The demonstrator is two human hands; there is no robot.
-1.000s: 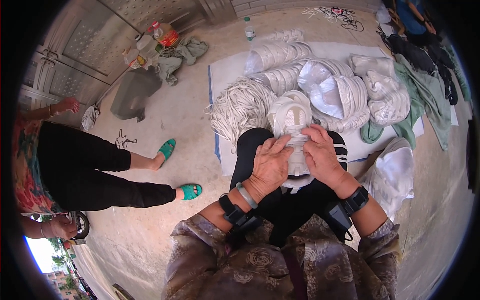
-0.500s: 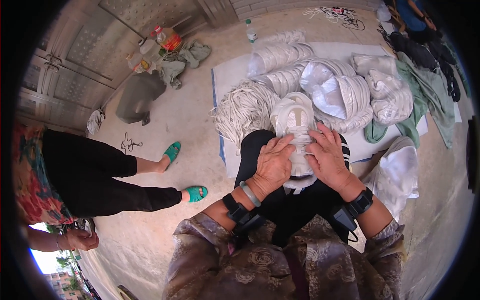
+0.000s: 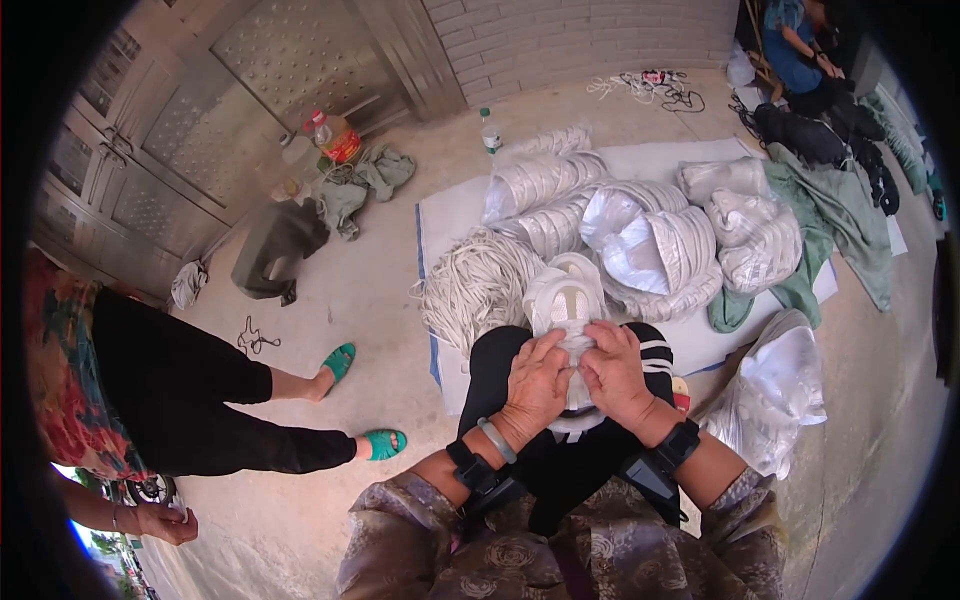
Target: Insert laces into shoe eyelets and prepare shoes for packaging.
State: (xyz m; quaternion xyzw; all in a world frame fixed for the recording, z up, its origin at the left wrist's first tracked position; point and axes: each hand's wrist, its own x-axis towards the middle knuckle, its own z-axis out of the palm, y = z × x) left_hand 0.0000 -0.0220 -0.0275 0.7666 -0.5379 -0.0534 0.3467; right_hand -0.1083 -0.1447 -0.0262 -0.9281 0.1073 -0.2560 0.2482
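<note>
A white and beige sneaker (image 3: pixel 563 299) rests on my lap between my knees, toe pointing away from me. My left hand (image 3: pixel 537 382) grips its left side, fingers bent and pinching at the lacing over the tongue. On the opposite side my right hand (image 3: pixel 617 378) does the same, its fingertips curled in close to the left ones. The lace ends between the fingers are mostly hidden. Just beyond my left knee lies a heap of loose white laces (image 3: pixel 478 288).
Several wrapped bundles of white shoe parts (image 3: pixel 685 245) lie on a white sheet (image 3: pixel 445 215) ahead. A filled plastic bag (image 3: pixel 770 400) stands at right. A person in green slippers (image 3: pixel 385 444) is at left; another person (image 3: pixel 795 40) sits far right. Bottles (image 3: pixel 337 138) stand by the metal door.
The view has tilted up, so the scene sits lower in the picture. My hands have drawn closer together over the sneaker's laces, fingers more curled.
</note>
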